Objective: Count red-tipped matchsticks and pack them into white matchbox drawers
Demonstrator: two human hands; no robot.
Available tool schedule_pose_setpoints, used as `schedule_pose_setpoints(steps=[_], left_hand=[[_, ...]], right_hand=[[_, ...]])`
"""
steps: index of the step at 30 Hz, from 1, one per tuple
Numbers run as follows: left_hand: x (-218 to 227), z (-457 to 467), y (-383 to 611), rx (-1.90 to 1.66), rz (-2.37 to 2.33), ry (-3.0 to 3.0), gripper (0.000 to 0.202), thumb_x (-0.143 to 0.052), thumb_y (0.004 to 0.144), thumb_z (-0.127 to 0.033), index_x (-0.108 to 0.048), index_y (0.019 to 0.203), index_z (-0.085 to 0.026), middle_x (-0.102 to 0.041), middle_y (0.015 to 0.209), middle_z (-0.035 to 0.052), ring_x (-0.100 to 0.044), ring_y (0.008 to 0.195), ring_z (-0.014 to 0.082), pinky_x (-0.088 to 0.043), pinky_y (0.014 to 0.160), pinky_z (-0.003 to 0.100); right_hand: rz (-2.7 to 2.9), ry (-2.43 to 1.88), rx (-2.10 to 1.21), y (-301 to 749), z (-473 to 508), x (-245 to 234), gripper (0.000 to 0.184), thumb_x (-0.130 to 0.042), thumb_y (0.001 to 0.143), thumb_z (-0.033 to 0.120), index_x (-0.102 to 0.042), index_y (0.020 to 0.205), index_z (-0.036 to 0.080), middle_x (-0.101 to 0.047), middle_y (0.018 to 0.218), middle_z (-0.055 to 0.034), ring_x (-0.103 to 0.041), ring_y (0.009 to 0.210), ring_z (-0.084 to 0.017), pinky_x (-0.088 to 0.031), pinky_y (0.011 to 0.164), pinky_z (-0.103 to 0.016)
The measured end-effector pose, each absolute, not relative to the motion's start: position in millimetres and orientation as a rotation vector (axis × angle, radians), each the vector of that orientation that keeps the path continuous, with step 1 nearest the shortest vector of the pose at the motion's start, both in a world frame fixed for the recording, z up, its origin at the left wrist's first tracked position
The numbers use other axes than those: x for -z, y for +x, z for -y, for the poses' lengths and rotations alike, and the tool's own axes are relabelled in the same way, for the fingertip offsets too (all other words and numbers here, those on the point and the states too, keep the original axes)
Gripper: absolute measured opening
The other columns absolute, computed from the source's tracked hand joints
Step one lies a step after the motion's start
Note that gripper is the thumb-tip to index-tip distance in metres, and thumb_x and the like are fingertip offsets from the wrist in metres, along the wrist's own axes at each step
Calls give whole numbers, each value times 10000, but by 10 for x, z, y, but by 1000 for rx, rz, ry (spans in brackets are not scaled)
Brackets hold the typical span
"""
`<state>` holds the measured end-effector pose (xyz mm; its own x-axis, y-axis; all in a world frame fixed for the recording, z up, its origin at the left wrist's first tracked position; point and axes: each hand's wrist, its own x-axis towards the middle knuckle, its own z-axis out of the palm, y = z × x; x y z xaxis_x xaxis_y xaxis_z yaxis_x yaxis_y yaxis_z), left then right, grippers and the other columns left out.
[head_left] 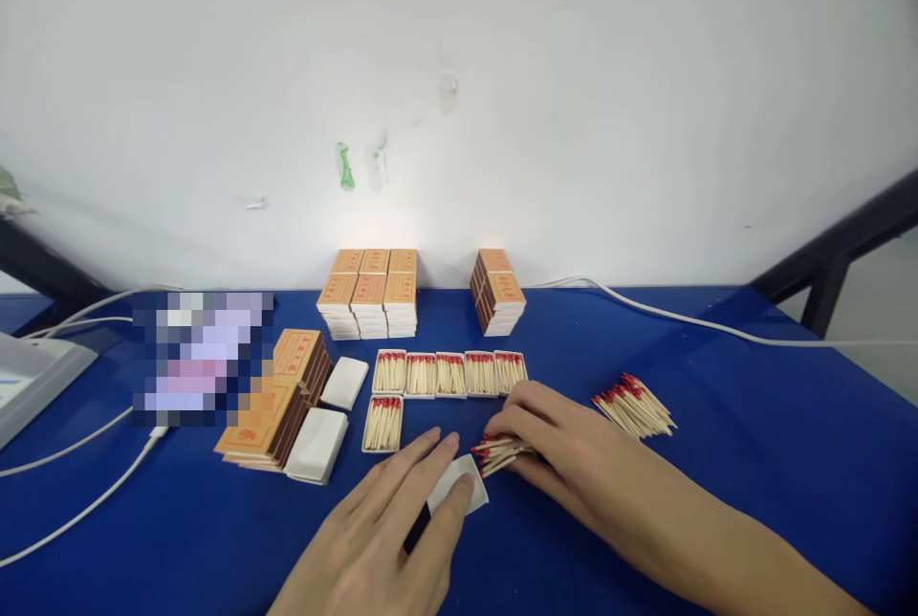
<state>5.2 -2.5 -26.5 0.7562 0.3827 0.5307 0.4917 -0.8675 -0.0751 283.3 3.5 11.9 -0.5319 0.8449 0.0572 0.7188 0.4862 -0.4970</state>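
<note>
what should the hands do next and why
I'd probably ease the right hand left and lower its bunch of matches into the white tray: the left hand holds that tray close beside the bunch, no matches show in it, and six other trays nearby are filled.

On your desk (753,425): row of five filled matchbox trays (450,375) mid-desk, sixth filled tray (382,425) before the leftmost. Behind, near the wall (574,119): left matchbox stack (369,296), right matchbox stack (497,296). Left of the row, matchbox sleeves (269,410), with more trays (316,444) just right of them. Front: your left hand (387,520) on a matchbox tray (459,470), matches (498,455) in your right hand (559,434). Loose match pile (635,408) further right.
</note>
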Motion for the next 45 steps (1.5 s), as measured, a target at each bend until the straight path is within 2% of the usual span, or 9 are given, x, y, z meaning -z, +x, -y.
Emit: schedule_pose_setpoints(steps=[3, 11, 18, 26, 32, 36, 38, 42, 45], left_hand=[[288, 38, 20, 781, 709, -2717, 356, -519, 1136, -72, -766, 1391, -90, -813, 1437, 198, -788, 1366, 338, -719, 1058, 410], [298, 2, -142, 770, 711, -2811, 304, -537, 1200, -142, -768, 1396, -113, -830, 1416, 138, -811, 1345, 280, -685, 1130, 352], [265, 3, -120, 821, 728, -2823, 306, -505, 1208, -130, -788, 1325, -129, -854, 1360, 115, -851, 1259, 252, -692, 1109, 330], [187, 27, -58, 893, 846, -2808, 314, -466, 1230, -172, -733, 1394, -146, -869, 1310, 55, -862, 1206, 167, -625, 1139, 250], [362, 59, -65, 1100, 1001, -2842, 327, -533, 1213, -240, -687, 1490, -163, -848, 1317, 82, -862, 1178, 191, -676, 1097, 281], [411, 74, -131, 997, 1092, -2896, 391, -616, 1194, -332, -637, 1556, -185, -839, 1356, 78, -845, 1244, 214, -672, 1116, 294], [386, 81, -149, 943, 1094, -2856, 407, -629, 1196, -347, -623, 1567, -181, -839, 1366, 78, -841, 1262, 224, -665, 1133, 306], [318, 65, -114, 1006, 1044, -2799, 323, -560, 1225, -327, -650, 1483, -155, -864, 1282, 93, -866, 1191, 233, -693, 1085, 307], [285, 36, -70, 1084, 1024, -2811, 290, -544, 1227, -308, -645, 1442, -142, -870, 1228, 106, -879, 1126, 232, -718, 1024, 303]], right_hand=[[2420, -1248, -587, 2872, -34, -81, 213, -528, 1178, 121, -716, 1187, 221, -712, 1191, -67, -759, 1051, -213, -642, 920, -359], [2292, -1323, -757, 3044, -5, -48, 267, -522, 1227, 310, -769, 1328, 310, -742, 1273, -47, -771, 1105, -190, -624, 959, -314], [2244, -1393, -764, 3145, -15, -79, 283, -554, 1216, 395, -830, 1248, 338, -781, 1225, -38, -790, 1061, -198, -628, 910, -313], [2109, -1489, -800, 3267, -85, -177, 258, -655, 1162, 538, -862, 1172, 384, -787, 1173, 10, -759, 998, -172, -574, 884, -307], [1973, -1516, -902, 3239, -82, -279, 269, -741, 1098, 584, -891, 1083, 362, -808, 1106, -10, -763, 963, -199, -586, 841, -317], [2064, -1425, -1124, 2963, -17, -301, 224, -710, 1131, 543, -868, 1149, 384, -800, 1192, 10, -771, 1039, -182, -609, 922, -294], [2137, -1340, -1193, 2797, -4, -322, 207, -684, 1155, 498, -849, 1165, 374, -787, 1151, 20, -764, 1010, -158, -604, 923, -270], [2307, -1250, -1085, 2551, -38, -390, 197, -622, 1191, 270, -812, 1138, 278, -757, 1137, -11, -756, 996, -152, -609, 899, -259], [2517, -1232, -875, 2454, -50, -376, 249, -581, 1141, 69, -766, 1084, 225, -740, 1137, -35, -735, 983, -176, -613, 847, -281]])
